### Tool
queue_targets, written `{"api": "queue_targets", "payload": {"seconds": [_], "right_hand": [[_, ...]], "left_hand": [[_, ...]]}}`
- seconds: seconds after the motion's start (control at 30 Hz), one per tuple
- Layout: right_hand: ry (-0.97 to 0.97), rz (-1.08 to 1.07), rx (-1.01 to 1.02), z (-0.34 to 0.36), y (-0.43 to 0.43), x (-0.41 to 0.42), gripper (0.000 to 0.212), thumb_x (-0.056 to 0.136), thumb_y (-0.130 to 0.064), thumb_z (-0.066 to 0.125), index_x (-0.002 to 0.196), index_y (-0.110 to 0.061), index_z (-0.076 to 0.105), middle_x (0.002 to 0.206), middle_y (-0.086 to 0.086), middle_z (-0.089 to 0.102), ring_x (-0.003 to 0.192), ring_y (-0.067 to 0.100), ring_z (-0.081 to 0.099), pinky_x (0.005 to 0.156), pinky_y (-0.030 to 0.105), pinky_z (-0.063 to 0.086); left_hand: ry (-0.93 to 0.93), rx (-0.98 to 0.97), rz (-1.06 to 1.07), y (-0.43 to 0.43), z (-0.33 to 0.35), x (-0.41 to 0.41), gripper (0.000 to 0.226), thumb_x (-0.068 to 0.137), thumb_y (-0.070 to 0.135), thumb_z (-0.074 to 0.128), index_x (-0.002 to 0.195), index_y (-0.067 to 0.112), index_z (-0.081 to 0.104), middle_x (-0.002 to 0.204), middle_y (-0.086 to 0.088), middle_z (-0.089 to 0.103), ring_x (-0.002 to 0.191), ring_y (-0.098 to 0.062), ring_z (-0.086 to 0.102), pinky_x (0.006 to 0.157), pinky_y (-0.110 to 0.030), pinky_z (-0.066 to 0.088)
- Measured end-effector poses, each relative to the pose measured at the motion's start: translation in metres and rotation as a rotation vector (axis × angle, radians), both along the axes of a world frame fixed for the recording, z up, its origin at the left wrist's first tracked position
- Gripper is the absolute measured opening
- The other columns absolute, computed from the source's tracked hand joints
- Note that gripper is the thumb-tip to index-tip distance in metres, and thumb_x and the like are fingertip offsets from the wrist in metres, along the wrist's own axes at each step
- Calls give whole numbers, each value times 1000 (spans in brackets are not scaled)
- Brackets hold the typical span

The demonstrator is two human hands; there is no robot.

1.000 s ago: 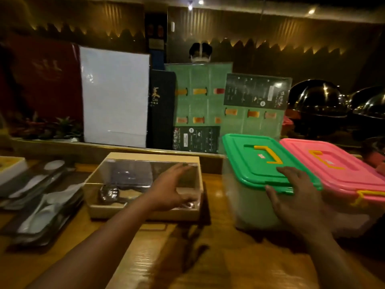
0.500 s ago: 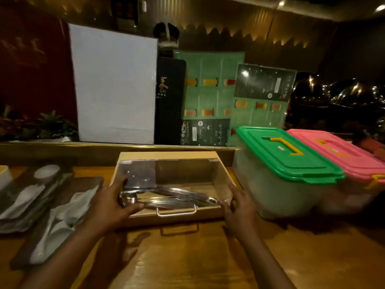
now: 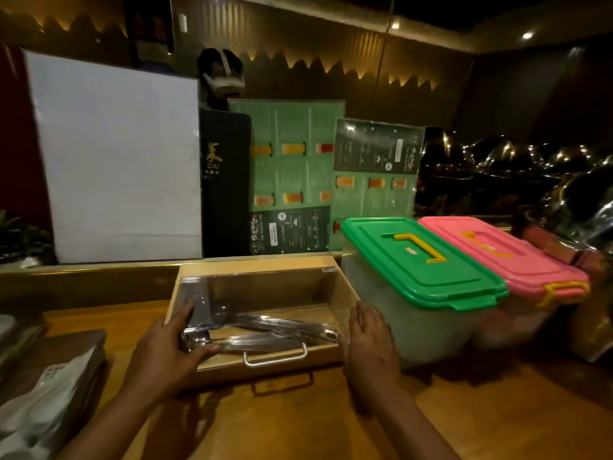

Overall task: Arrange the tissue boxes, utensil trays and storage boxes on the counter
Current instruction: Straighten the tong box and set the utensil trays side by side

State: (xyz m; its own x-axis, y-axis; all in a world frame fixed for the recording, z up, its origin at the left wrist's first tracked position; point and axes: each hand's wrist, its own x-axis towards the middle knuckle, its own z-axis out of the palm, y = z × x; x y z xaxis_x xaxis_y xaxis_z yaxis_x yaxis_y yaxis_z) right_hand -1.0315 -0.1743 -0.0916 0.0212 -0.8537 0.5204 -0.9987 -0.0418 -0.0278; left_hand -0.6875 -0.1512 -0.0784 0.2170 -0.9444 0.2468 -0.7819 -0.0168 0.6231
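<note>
A wooden utensil box point(image 3: 265, 361) with a clear lid and a metal handle sits in the middle of the wooden counter point(image 3: 298, 423), with metal utensils point(image 3: 265, 330) inside. My left hand point(image 3: 169, 350) grips its front left corner. My right hand point(image 3: 368, 343) presses flat against its right end. Right of it stands a translucent storage box with a green lid point(image 3: 418, 263), touching a second storage box with a pink lid point(image 3: 504, 257).
Dark trays of white spoons point(image 3: 43, 403) lie at the left edge. A white board point(image 3: 116, 161), a black menu point(image 3: 225, 180) and green menus point(image 3: 298, 174) lean behind the raised ledge. Shiny chafing-dish covers point(image 3: 517, 161) fill the right background.
My right hand left the green-lidded box and came to the utensil box's right end. My left hand shifted from the lid to the front left corner. The camera view moved closer.
</note>
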Motion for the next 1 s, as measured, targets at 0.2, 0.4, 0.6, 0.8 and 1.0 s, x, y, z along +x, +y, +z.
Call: {"api": "queue_targets", "payload": {"seconds": [0.2, 0.4, 0.6, 0.8, 1.0], "right_hand": [[17, 28, 34, 4, -21, -14, 70, 74, -13, 83, 137, -20, 55, 133, 20, 55, 120, 37, 47, 91, 44, 51], [-42, -16, 78, -1, -41, -20, 72, 65, -11, 88, 131, -19, 61, 131, 23, 55, 118, 40, 42, 78, 47, 56], [-117, -42, 39, -8, -48, -14, 70, 64, -4, 85, 129, -15, 61, 136, 23, 47, 122, 44, 39, 75, 52, 57], [-147, -104, 97, -6, -38, -5, 85, 70, -10, 77, 146, -21, 40, 155, 19, 23, 137, 41, 21, 101, 54, 44], [-342, -83, 214, 7, -20, 12, 88, 78, -25, 71, 152, -22, 24, 164, 9, 0, 146, 36, 3, 114, 57, 25]], "left_hand": [[-14, -3, -2, -25, -1, -19, 101, 65, 49, 87, 152, 33, 36, 129, -16, 60, 105, -31, 62, 75, -37, 54], [-53, -23, -5, -42, -5, -27, 103, 65, 55, 85, 153, 39, 32, 120, -12, 62, 99, -27, 61, 67, -31, 47], [-52, -31, -15, -46, -7, -29, 103, 66, 56, 84, 153, 41, 31, 124, -8, 61, 102, -22, 60, 66, -27, 46], [16, 13, -24, -44, -4, -34, 102, 69, 54, 82, 154, 43, 25, 140, -7, 50, 120, -25, 55, 82, -29, 50], [47, 87, -94, -26, 6, -23, 84, 86, 38, 73, 152, 48, 22, 151, -4, 42, 133, -25, 47, 102, -38, 48]]}}
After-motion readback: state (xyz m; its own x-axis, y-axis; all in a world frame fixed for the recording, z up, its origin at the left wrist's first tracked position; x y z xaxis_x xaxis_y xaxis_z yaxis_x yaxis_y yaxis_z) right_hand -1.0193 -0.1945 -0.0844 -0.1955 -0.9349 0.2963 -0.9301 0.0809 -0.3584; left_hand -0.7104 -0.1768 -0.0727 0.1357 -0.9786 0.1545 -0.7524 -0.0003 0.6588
